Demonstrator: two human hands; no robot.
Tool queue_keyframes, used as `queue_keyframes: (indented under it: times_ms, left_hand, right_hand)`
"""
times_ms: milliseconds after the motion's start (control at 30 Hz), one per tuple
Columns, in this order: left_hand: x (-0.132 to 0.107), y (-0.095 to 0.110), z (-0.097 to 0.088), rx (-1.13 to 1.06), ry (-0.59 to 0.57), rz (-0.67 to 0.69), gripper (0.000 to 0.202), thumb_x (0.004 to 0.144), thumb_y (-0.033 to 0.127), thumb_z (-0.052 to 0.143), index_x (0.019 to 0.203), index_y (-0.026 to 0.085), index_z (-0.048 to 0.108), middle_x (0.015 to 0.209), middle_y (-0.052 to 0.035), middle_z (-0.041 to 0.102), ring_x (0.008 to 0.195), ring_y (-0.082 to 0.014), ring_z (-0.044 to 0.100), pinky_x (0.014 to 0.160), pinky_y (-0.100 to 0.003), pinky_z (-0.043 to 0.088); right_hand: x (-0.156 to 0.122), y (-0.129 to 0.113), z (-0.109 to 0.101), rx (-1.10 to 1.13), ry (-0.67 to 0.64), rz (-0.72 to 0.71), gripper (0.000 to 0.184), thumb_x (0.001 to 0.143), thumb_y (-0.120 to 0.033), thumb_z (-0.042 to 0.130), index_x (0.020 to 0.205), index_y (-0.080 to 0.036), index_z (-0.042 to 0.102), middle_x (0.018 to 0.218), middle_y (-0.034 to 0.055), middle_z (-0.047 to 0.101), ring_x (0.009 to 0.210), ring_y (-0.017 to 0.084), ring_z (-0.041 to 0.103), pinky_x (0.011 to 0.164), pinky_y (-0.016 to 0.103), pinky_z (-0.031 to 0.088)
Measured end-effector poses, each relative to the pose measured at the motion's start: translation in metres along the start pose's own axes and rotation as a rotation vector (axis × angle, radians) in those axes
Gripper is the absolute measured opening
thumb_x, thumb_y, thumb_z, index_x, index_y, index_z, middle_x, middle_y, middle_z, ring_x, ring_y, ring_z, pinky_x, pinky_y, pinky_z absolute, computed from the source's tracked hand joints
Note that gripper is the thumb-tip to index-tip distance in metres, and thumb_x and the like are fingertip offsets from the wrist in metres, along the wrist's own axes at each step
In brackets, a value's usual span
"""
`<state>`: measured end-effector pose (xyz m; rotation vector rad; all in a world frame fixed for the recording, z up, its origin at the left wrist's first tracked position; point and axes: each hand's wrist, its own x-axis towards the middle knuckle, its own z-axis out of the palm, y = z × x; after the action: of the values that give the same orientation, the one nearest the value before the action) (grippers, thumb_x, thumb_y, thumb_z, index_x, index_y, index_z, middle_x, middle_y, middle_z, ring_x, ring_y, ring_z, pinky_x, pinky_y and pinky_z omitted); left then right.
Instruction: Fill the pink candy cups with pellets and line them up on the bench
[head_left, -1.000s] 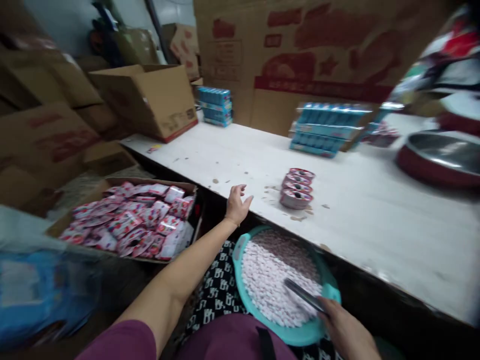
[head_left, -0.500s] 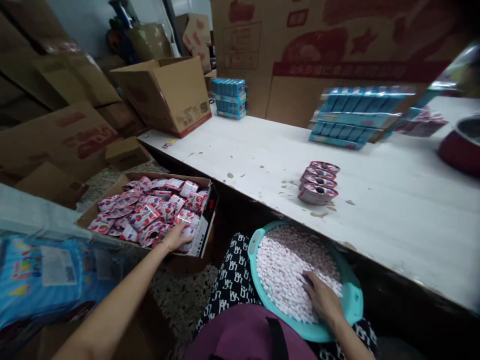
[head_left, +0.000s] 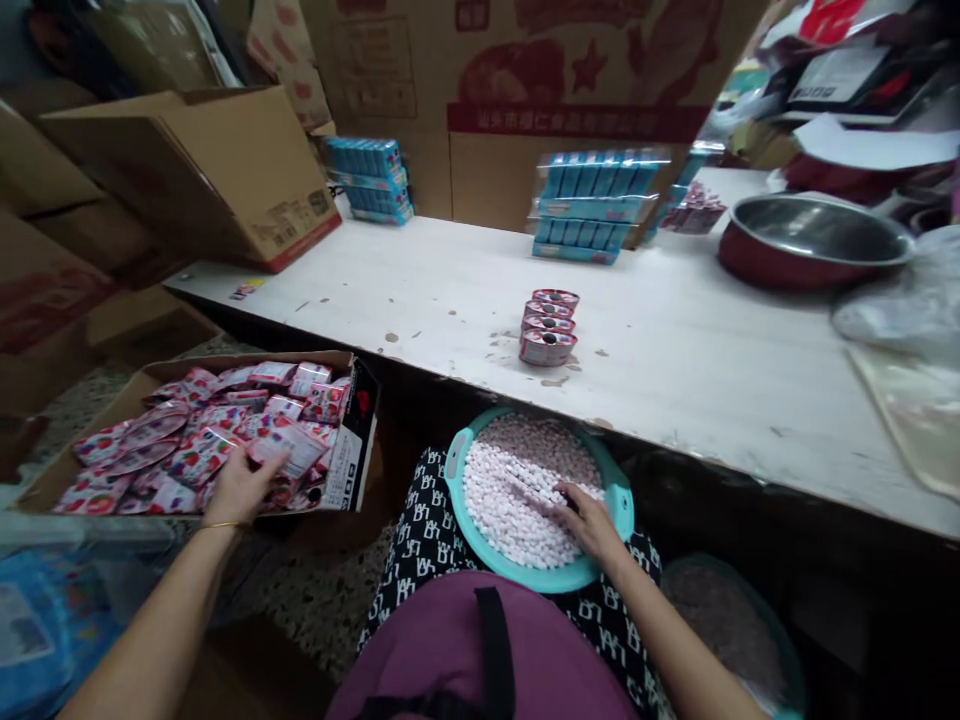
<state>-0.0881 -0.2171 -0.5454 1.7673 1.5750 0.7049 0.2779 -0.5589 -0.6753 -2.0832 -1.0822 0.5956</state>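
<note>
Pink fruit-printed packet (head_left: pixel 295 447) sat in the left hand (head_left: pixel 241 485), over the near edge of the open carton (head_left: pixel 360 432), with a heap of similar packets (head_left: pixel 187 455) around it. Half a second earlier that hand had rested at the carton's near right corner; it had since shifted left along the near edge, and thumb and fingers looked closed on this one packet, so a single piece seemed to be coming away from the pile. The right hand (head_left: pixel 589 522) reached over the right rim of the turquoise basin (head_left: pixel 454 455), its fingertips among the pale pellets (head_left: pixel 506 505), as before; whether they gripped anything could not be told. Four upright pink packs (head_left: pixel 549 347) stood in a row near the front edge of the counter (head_left: pixel 435 270), none added, so that row had not grown.
</note>
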Motion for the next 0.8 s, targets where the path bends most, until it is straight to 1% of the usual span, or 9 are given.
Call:
queue_keyframes:
  times_ms: [33, 133, 200, 300, 400, 500, 567, 633, 800]
  left_hand:
    - [-0.009, 0.015, 0.003, -0.182, -0.059, -0.045, 0.045, 0.066, 0.047, 0.058, 0.102, 0.023, 0.048, 0.085, 0.0057, 0.063, 0.075, -0.0155, 0.058, 0.065, -0.031, 0.049]
    - [-0.046, 0.058, 0.035, -0.631, -0.438, -0.058, 0.046, 0.068, 0.048, 0.059, 0.106, 0.024, 0.052, 0.103, -0.0013, 0.062, 0.085, -0.0185, 0.058, 0.069, -0.031, 0.049]
    - [-0.069, 0.077, 0.071, -0.756, -0.635, -0.192, 0.044, 0.071, 0.050, 0.058, 0.104, 0.021, 0.056, 0.104, -0.0056, 0.062, 0.085, -0.0193, 0.059, 0.068, -0.031, 0.050]
    - [-0.092, 0.088, 0.129, -0.863, -0.814, -0.427, 0.040, 0.077, 0.052, 0.049, 0.097, 0.019, 0.060, 0.099, -0.0077, 0.063, 0.080, -0.0176, 0.060, 0.065, -0.031, 0.049]
    - [-0.106, 0.092, 0.172, -0.916, -0.916, -0.490, 0.038, 0.078, 0.051, 0.049, 0.097, 0.019, 0.059, 0.097, -0.0072, 0.064, 0.080, -0.0165, 0.060, 0.067, -0.029, 0.049]
    - [-0.115, 0.094, 0.197, -0.995, -0.976, -0.468, 0.033, 0.073, 0.035, 0.062, 0.103, 0.023, 0.056, 0.101, -0.0028, 0.063, 0.087, -0.0151, 0.060, 0.076, -0.028, 0.048]
    - [-0.117, 0.094, 0.207, -1.022, -1.020, -0.446, 0.036, 0.069, 0.028, 0.066, 0.104, 0.025, 0.055, 0.103, -0.0014, 0.063, 0.092, -0.0153, 0.059, 0.084, -0.030, 0.046]
    - [-0.117, 0.093, 0.214, -1.019, -1.061, -0.449, 0.036, 0.069, 0.028, 0.067, 0.103, 0.024, 0.055, 0.102, -0.0016, 0.063, 0.093, -0.0159, 0.059, 0.088, -0.033, 0.044]
    - [-0.121, 0.092, 0.224, -1.114, -1.137, -0.505, 0.035, 0.070, 0.024, 0.067, 0.103, 0.022, 0.054, 0.094, -0.0017, 0.064, 0.082, -0.0144, 0.061, 0.083, -0.035, 0.047]
  right_hand:
    - [-0.001, 0.000, -0.003, -0.017, -0.005, -0.014, 0.038, 0.078, -0.041, 0.043, 0.105, -0.018, 0.053, 0.106, 0.0072, 0.061, 0.099, 0.022, 0.054, 0.088, 0.038, 0.040]
    - [-0.004, 0.001, -0.010, -0.020, -0.013, -0.043, 0.038, 0.079, -0.040, 0.042, 0.107, -0.017, 0.053, 0.107, 0.0085, 0.060, 0.098, 0.022, 0.055, 0.086, 0.037, 0.041]
    - [-0.006, -0.001, -0.016, -0.013, -0.017, -0.052, 0.038, 0.080, -0.040, 0.043, 0.107, -0.016, 0.054, 0.106, 0.0092, 0.060, 0.098, 0.022, 0.055, 0.086, 0.036, 0.042]
    - [-0.013, -0.015, -0.033, -0.015, -0.001, -0.059, 0.036, 0.080, -0.039, 0.044, 0.106, -0.017, 0.055, 0.107, 0.0084, 0.060, 0.099, 0.021, 0.054, 0.087, 0.035, 0.041]
    - [-0.022, -0.037, -0.057, -0.037, 0.026, -0.081, 0.032, 0.082, -0.038, 0.044, 0.106, -0.020, 0.055, 0.107, 0.0066, 0.060, 0.099, 0.020, 0.053, 0.088, 0.034, 0.040]
    - [-0.029, -0.059, -0.079, -0.097, 0.038, -0.092, 0.031, 0.084, -0.038, 0.041, 0.107, -0.021, 0.055, 0.103, 0.0058, 0.060, 0.097, 0.019, 0.054, 0.084, 0.033, 0.040]
    - [-0.031, -0.070, -0.090, -0.148, 0.044, -0.099, 0.031, 0.086, -0.038, 0.040, 0.107, -0.021, 0.055, 0.101, 0.0056, 0.060, 0.094, 0.018, 0.054, 0.081, 0.032, 0.040]
    - [-0.031, -0.078, -0.097, -0.202, 0.041, -0.113, 0.030, 0.086, -0.037, 0.039, 0.107, -0.022, 0.054, 0.099, 0.0052, 0.059, 0.090, 0.017, 0.054, 0.078, 0.031, 0.039]
    - [-0.023, -0.092, -0.107, -0.363, 0.001, -0.192, 0.029, 0.087, -0.035, 0.039, 0.108, -0.022, 0.055, 0.094, 0.0053, 0.059, 0.087, 0.017, 0.054, 0.074, 0.030, 0.037]
